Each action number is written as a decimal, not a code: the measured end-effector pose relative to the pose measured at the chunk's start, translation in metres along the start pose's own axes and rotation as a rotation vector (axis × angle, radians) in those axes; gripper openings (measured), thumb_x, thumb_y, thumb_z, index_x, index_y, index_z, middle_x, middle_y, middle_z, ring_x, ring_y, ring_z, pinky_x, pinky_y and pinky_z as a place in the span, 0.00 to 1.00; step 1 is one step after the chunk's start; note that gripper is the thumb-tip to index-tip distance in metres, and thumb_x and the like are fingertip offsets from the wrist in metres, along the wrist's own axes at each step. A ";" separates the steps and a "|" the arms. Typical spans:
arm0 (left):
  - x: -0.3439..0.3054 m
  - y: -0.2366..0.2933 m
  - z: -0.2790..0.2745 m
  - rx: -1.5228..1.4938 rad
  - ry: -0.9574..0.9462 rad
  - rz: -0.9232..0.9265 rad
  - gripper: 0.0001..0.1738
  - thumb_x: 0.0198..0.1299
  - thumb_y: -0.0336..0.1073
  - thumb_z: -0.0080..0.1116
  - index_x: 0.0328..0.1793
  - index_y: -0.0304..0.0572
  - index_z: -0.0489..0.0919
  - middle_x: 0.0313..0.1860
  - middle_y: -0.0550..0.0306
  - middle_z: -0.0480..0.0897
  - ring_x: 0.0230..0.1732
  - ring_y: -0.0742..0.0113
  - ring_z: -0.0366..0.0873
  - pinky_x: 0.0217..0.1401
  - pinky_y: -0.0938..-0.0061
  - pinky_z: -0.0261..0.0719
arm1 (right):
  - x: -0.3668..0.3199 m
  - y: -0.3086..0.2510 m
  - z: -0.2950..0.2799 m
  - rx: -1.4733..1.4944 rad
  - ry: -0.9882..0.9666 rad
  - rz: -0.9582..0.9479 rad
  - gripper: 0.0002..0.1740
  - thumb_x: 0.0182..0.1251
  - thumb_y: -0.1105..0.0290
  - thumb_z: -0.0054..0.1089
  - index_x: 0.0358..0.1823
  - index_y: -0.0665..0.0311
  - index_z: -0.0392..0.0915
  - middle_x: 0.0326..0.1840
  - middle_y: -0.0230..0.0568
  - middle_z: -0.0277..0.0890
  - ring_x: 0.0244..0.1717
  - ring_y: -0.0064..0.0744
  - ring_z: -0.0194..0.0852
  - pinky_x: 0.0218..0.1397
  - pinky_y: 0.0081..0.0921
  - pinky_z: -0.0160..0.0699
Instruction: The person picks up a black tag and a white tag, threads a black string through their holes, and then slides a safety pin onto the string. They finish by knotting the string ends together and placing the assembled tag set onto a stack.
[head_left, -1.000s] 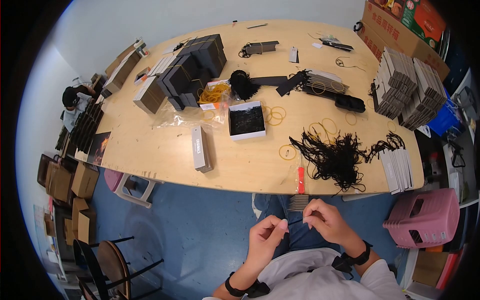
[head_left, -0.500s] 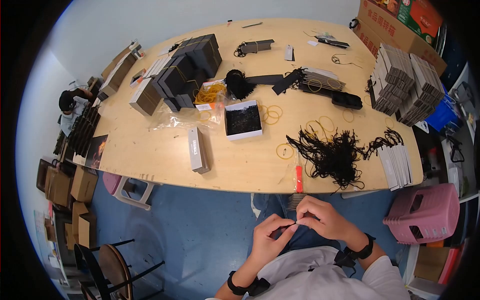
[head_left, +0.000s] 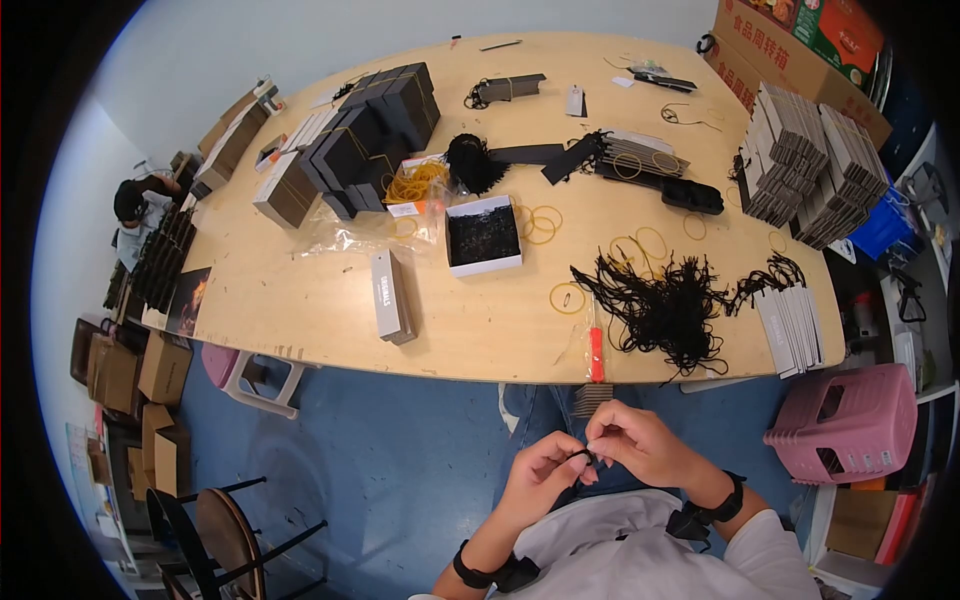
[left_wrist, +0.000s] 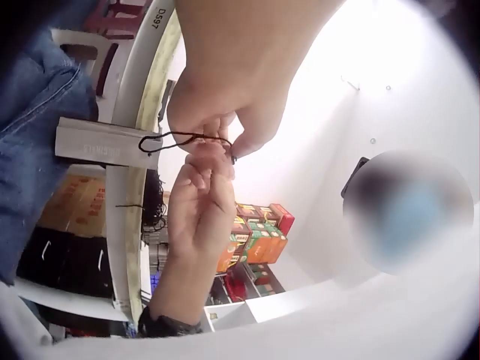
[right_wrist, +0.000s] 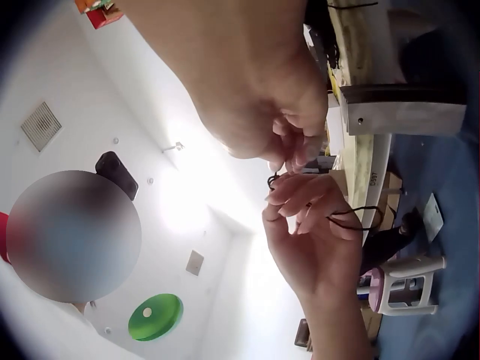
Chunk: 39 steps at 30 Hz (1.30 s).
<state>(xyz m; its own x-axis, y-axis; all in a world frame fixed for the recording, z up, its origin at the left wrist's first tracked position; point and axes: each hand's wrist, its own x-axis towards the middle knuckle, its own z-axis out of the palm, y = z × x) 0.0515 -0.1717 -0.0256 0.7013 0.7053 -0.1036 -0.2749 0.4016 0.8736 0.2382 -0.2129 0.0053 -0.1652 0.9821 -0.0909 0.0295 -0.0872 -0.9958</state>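
Workshop: large table (head_left: 270, 290), card stacks (head_left: 787, 150), black cord heap (head_left: 668, 312), cartons (head_left: 164, 368).

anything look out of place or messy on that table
Two things stand out. The heap of black cords near the front edge of the table lies tangled, while the grey cards beside it overlap in a neat row. Also, several yellow rubber bands lie scattered outside their box. Nothing looks plainly damaged.

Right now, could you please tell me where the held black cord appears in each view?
Head: black cord low, right of centre, between left hand and right hand.
Left wrist: black cord above and left of centre.
Right wrist: black cord right of centre, looping from left hand.
Shared landmark: left hand.
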 end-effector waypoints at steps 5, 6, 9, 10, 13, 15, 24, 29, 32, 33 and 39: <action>0.000 0.003 -0.002 -0.332 0.001 -0.159 0.05 0.64 0.29 0.55 0.42 0.34 0.76 0.29 0.54 0.80 0.26 0.76 0.73 0.29 0.84 0.68 | -0.002 -0.001 0.006 -0.142 0.032 -0.069 0.05 0.70 0.76 0.53 0.42 0.67 0.66 0.33 0.39 0.69 0.33 0.29 0.70 0.38 0.25 0.72; 0.000 0.004 -0.003 -0.331 0.002 -0.159 0.05 0.64 0.29 0.55 0.42 0.34 0.76 0.29 0.54 0.80 0.26 0.76 0.73 0.29 0.84 0.68 | -0.003 -0.002 0.008 -0.141 0.030 -0.069 0.05 0.70 0.76 0.53 0.42 0.67 0.66 0.33 0.39 0.69 0.33 0.29 0.70 0.38 0.25 0.72; 0.000 0.004 -0.003 -0.434 -0.028 -0.196 0.06 0.63 0.29 0.56 0.42 0.33 0.76 0.29 0.56 0.79 0.26 0.76 0.72 0.30 0.84 0.68 | -0.004 -0.002 0.011 -0.234 0.041 -0.175 0.05 0.70 0.77 0.52 0.42 0.67 0.65 0.33 0.43 0.68 0.33 0.37 0.71 0.39 0.28 0.72; -0.001 0.003 -0.001 -0.327 0.009 -0.138 0.06 0.63 0.29 0.56 0.43 0.33 0.76 0.30 0.56 0.80 0.27 0.76 0.73 0.31 0.83 0.69 | -0.004 -0.002 0.012 -0.292 0.056 -0.229 0.06 0.68 0.78 0.52 0.41 0.68 0.65 0.33 0.44 0.68 0.33 0.40 0.71 0.39 0.29 0.73; -0.004 0.002 -0.002 -0.139 0.038 -0.049 0.05 0.64 0.27 0.56 0.44 0.32 0.77 0.32 0.56 0.80 0.30 0.76 0.76 0.35 0.82 0.73 | -0.004 -0.004 0.011 -0.437 0.069 -0.351 0.07 0.65 0.81 0.53 0.41 0.70 0.65 0.34 0.46 0.69 0.34 0.45 0.72 0.39 0.31 0.75; -0.004 0.002 -0.002 -0.057 0.031 -0.017 0.05 0.65 0.26 0.55 0.44 0.32 0.77 0.33 0.57 0.80 0.32 0.75 0.77 0.37 0.81 0.75 | -0.004 -0.007 0.011 -0.524 0.066 -0.418 0.07 0.63 0.82 0.53 0.41 0.70 0.66 0.34 0.47 0.70 0.35 0.47 0.74 0.39 0.32 0.76; -0.005 0.000 -0.003 0.042 0.095 0.027 0.04 0.66 0.23 0.53 0.45 0.30 0.76 0.35 0.56 0.81 0.36 0.73 0.79 0.42 0.78 0.79 | -0.004 -0.012 0.007 -0.666 0.167 -0.388 0.08 0.61 0.81 0.55 0.42 0.70 0.71 0.36 0.44 0.75 0.34 0.44 0.80 0.34 0.31 0.80; -0.005 0.000 -0.005 -0.006 0.062 0.011 0.04 0.66 0.23 0.53 0.44 0.30 0.76 0.34 0.56 0.81 0.35 0.73 0.79 0.41 0.79 0.79 | -0.003 -0.017 0.002 -0.595 0.142 -0.392 0.09 0.61 0.78 0.61 0.43 0.69 0.76 0.35 0.44 0.79 0.31 0.41 0.81 0.31 0.29 0.79; -0.005 0.001 -0.004 -0.013 0.056 0.009 0.04 0.66 0.23 0.53 0.44 0.30 0.76 0.34 0.56 0.81 0.35 0.73 0.79 0.41 0.79 0.78 | -0.003 -0.013 0.002 -0.599 0.131 -0.429 0.09 0.61 0.78 0.61 0.43 0.68 0.76 0.33 0.42 0.79 0.28 0.39 0.81 0.29 0.29 0.79; -0.005 0.001 -0.004 -0.013 0.057 0.009 0.04 0.66 0.23 0.53 0.44 0.30 0.76 0.34 0.56 0.81 0.35 0.73 0.79 0.41 0.79 0.78 | -0.003 -0.011 0.002 -0.599 0.131 -0.429 0.09 0.61 0.78 0.61 0.43 0.68 0.76 0.33 0.42 0.79 0.28 0.39 0.81 0.29 0.29 0.79; -0.006 0.004 -0.005 -0.021 0.062 -0.025 0.04 0.66 0.25 0.54 0.44 0.31 0.77 0.34 0.56 0.81 0.35 0.73 0.79 0.40 0.81 0.76 | -0.001 -0.012 0.003 -0.590 0.108 -0.403 0.08 0.62 0.77 0.61 0.42 0.68 0.75 0.28 0.42 0.78 0.25 0.38 0.79 0.26 0.28 0.77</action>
<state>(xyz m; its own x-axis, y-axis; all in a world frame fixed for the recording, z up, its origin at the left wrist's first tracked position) 0.0429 -0.1717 -0.0237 0.6662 0.7294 -0.1554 -0.2719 0.4316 0.8601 0.2356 -0.2136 0.0174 -0.1779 0.9327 0.3138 0.5190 0.3598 -0.7753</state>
